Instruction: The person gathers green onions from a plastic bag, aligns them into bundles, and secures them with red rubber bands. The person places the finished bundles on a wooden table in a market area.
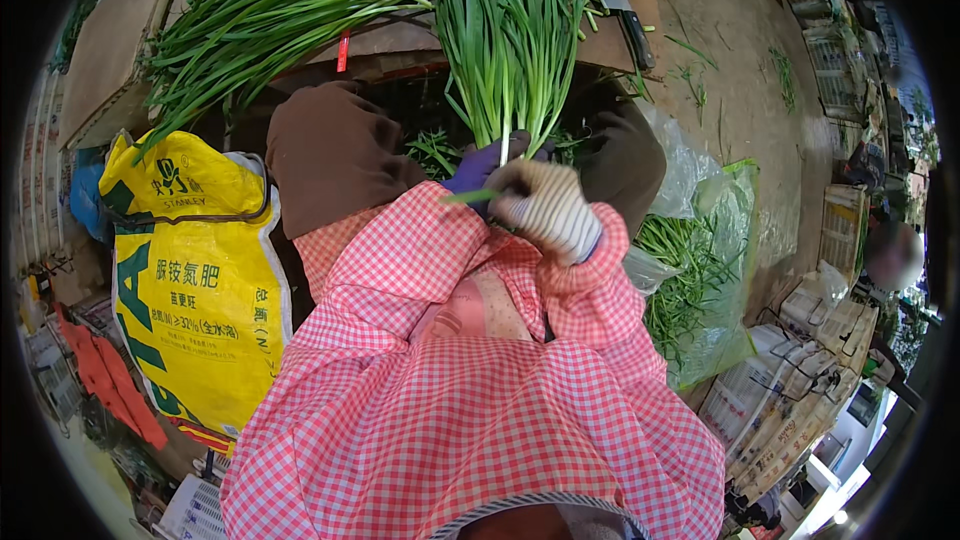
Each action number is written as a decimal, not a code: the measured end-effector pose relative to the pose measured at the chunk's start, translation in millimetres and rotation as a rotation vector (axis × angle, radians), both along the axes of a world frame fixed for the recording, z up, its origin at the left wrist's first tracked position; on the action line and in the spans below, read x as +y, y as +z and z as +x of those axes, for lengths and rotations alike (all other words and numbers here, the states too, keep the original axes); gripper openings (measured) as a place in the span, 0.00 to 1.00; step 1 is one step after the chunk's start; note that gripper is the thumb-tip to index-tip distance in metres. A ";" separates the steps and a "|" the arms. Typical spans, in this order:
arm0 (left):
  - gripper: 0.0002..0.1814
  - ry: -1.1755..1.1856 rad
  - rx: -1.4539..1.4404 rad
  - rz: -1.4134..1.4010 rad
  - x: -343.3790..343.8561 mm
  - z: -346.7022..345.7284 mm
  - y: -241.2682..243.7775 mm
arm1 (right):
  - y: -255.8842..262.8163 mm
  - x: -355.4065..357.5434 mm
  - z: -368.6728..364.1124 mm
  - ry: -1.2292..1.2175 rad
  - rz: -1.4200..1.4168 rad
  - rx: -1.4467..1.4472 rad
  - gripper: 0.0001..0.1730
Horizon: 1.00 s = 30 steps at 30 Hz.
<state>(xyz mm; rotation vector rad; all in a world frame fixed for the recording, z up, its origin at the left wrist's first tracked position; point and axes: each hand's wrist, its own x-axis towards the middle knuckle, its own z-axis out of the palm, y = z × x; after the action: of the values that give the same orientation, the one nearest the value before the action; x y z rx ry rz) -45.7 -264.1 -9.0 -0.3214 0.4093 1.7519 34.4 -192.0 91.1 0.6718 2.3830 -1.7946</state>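
Observation:
My left hand (480, 165), in a purple glove, grips the pale stem ends of a bunch of garlic chives (510, 37) between my knees. The bunch's leaves lie away from me over the work board. My right hand (551, 202), in a striped knit glove with brown fingertips, is blurred just below the stem ends. A single green leaf (471, 197) sticks out at its fingertips. A larger pile of garlic chives (300, 7) lies to the left of the bunch. A kitchen knife with a black handle (636, 37) rests to the right, its blade partly hidden by leaves.
A yellow fertilizer sack (217, 300) stands at my left. On my right, a green plastic sheet (724, 330) holds loose leaves (675, 292) beside a clear plastic bag (671, 157). Crates (795, 390) line the right side. Cut stem bits (592, 19) lie near the knife.

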 end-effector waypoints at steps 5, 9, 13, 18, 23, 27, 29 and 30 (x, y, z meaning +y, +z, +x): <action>0.11 0.051 -0.031 -0.170 -6.0 -3.1 4.0 | 2.9 20.8 38.4 0.056 0.144 -0.275 0.12; 0.16 0.032 0.164 -0.280 -5.4 0.1 15.5 | -43.8 84.3 76.6 -0.206 0.412 -0.214 0.19; 0.16 0.039 0.376 -0.465 4.9 5.9 22.6 | -27.8 84.8 20.3 -0.163 0.493 -0.253 0.39; 0.36 -0.039 1.369 -0.523 -0.1 13.1 -18.3 | -25.9 45.4 -45.8 -0.149 0.261 -0.133 0.28; 0.32 -0.261 0.795 -0.353 -9.9 -2.6 9.5 | -64.1 57.0 -27.5 -0.318 0.015 0.123 0.19; 0.24 -0.256 0.459 -0.267 0.1 1.4 -2.7 | -53.2 58.1 -28.5 -0.311 0.052 0.074 0.21; 0.20 -0.166 0.190 -0.062 4.6 1.3 4.4 | -58.0 59.0 -31.1 -0.300 0.091 0.082 0.24; 0.16 -0.153 0.154 -0.066 3.2 1.5 23.7 | -61.8 61.2 -31.3 -0.293 0.110 0.094 0.26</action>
<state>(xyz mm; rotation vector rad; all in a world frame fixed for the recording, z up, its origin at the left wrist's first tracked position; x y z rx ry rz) -44.2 -260.9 14.7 -0.1971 0.5883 1.6211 3.1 -130.7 29.3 1.0190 2.5739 -1.8459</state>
